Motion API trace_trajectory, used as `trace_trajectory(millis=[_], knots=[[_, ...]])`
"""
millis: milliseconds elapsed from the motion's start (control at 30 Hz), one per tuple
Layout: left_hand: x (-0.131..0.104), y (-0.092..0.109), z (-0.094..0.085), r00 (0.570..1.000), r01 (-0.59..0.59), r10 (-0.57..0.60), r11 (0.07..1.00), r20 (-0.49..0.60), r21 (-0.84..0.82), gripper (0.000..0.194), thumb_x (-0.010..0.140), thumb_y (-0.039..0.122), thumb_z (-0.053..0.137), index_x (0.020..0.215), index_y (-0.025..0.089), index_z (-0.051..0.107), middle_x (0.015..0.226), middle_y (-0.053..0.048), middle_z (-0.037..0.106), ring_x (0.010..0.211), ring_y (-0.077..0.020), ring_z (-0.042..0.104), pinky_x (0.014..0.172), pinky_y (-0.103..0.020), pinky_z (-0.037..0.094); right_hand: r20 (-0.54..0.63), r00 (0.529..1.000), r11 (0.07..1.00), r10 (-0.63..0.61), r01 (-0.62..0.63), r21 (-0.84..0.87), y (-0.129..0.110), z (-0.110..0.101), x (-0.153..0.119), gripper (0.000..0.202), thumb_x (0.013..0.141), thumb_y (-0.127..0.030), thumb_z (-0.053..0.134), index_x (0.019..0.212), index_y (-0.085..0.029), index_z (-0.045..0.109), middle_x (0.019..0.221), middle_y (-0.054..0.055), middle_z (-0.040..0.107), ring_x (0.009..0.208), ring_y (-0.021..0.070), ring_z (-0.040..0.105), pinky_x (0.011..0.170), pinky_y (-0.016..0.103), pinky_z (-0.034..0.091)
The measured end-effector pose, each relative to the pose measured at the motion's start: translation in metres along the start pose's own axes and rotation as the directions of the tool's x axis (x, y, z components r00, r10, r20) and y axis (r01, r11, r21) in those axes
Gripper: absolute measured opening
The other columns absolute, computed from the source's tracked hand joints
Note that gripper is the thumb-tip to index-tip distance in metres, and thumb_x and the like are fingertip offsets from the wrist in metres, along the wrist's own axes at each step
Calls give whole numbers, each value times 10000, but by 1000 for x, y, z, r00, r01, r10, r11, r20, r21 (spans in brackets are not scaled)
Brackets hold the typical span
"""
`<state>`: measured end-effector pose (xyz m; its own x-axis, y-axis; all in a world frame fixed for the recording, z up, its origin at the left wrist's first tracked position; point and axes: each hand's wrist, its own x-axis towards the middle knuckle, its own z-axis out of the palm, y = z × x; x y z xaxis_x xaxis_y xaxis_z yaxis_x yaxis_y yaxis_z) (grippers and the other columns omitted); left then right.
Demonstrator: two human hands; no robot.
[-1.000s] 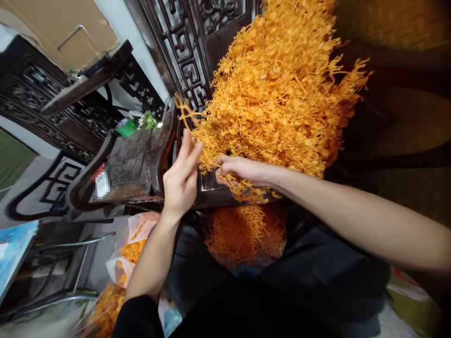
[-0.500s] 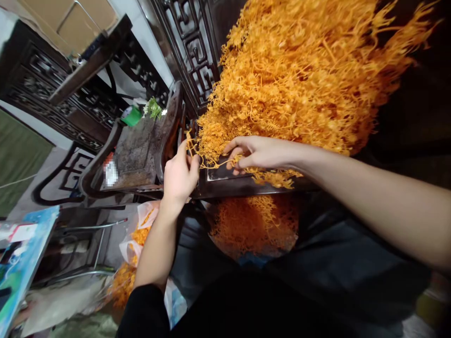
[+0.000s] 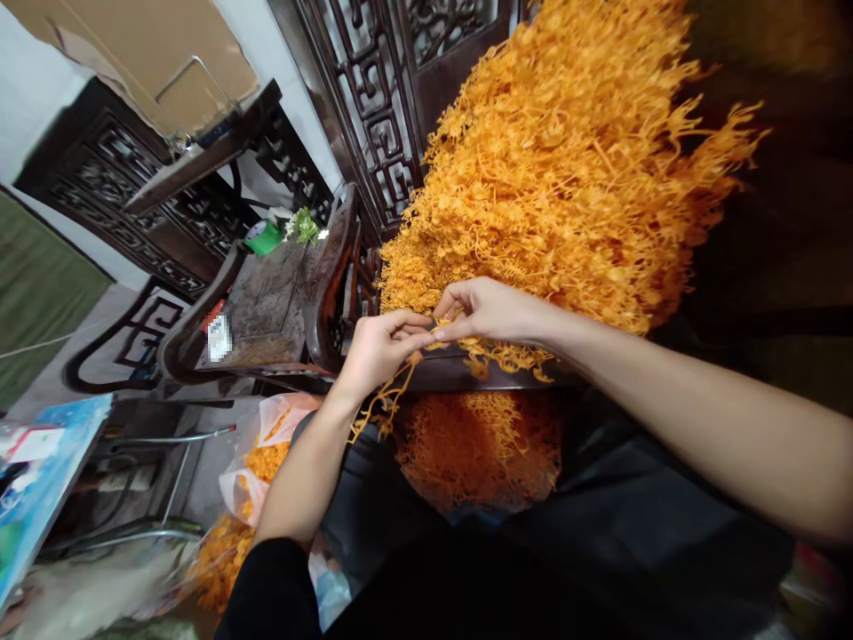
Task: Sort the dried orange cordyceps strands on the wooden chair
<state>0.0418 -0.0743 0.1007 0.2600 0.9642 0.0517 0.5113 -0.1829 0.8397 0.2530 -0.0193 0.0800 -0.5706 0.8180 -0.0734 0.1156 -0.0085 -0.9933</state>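
Orange pile (image 3: 546,178) fills the upper middle and right of the frame, a tall tangle of stringy pieces; by its bulk, most of the material seems left unhandled. It stands on a dark wooden desk (image 3: 433,380), whose bare front edge crosses the centre. Below that edge, at lower centre, another orange mass (image 3: 483,453) sits between the person's legs, and at left a pinkish bag (image 3: 273,413) holds more. Whether either has been worked over cannot be told.

The hands meet at the centre, in front of the pile. The left hand (image 3: 379,351) closes thumb and fingers in a pinch, and the right hand (image 3: 483,309) brings its thumb and forefinger to the same spot, its grip likewise closed. Just beneath the right hand, a small loose cluster (image 3: 516,358) lies at the desk's edge. Smallest is the orange strand (image 3: 386,404), gripped between both sets of fingertips and dangling below the left hand; it is not yet let go, so work on this piece looks midway.
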Motion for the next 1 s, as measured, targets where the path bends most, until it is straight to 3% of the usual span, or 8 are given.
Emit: trace_trajectory(millis=[200,367,500,567,700,767,867,1000], knots=[[-3,7,-8,985,171,-163,975,63,-141,174,792,296,811,893,156,793,733,-35,731,570,-105,610,552,-217,449,-356,929,994,-103,106,-10,-9,-9,-8,363,626,-465,920,715,-200,688,710,37,697,651,170,625,602,349,504],[1,17,-7,964,266,-239,815,120,-515,310,675,316,891,821,122,698,680,-21,686,499,-77,560,517,-213,422,-644,740,954,-196,294,48,-23,-22,-12,276,698,-305,890,782,-193,651,755,37,699,705,181,677,675,378,566],[3,14,-7,949,312,-252,657,191,-686,357,599,264,907,782,124,634,573,22,597,441,-66,498,478,-214,376,-881,452,854,-143,506,120,-26,-62,-5,254,781,-153,776,858,-230,546,741,19,647,733,205,722,702,400,589],[5,11,-7,957,266,-265,619,122,-739,342,609,239,890,795,126,626,619,13,624,492,-79,556,525,-219,426,-898,404,840,-173,536,79,-25,-71,-5,231,802,-125,719,914,-229,545,747,8,603,696,191,697,651,377,571],[10,9,-2,963,179,-269,617,8,-766,283,666,232,845,810,135,621,753,-21,695,603,-89,625,589,-210,472,-753,445,826,-484,517,-226,-25,-36,-22,152,892,-114,549,981,-226,601,988,63,633,833,152,619,702,317,495],[12,11,3,961,168,-276,626,-15,-762,254,687,228,821,804,144,612,735,-8,681,579,-75,596,563,-202,449,-595,580,828,-556,449,-336,-27,-8,-32,158,938,-170,534,1066,-229,606,988,56,635,875,170,612,765,332,481],[9,16,13,959,164,-281,671,-43,-723,232,713,231,801,808,161,602,663,31,628,554,-69,555,553,-204,424,-320,833,854,-450,298,-426,-26,22,-39,317,945,-370,632,1205,-206,555,884,31,622,756,181,591,696,341,439],[3,23,25,970,81,-213,732,-115,-676,323,689,309,857,852,189,605,721,42,638,607,-81,563,574,-214,428,-193,906,814,-377,225,-536,-18,33,-33,359,933,-499,642,1113,-205,546,795,12,589,687,177,537,640,330,357]])
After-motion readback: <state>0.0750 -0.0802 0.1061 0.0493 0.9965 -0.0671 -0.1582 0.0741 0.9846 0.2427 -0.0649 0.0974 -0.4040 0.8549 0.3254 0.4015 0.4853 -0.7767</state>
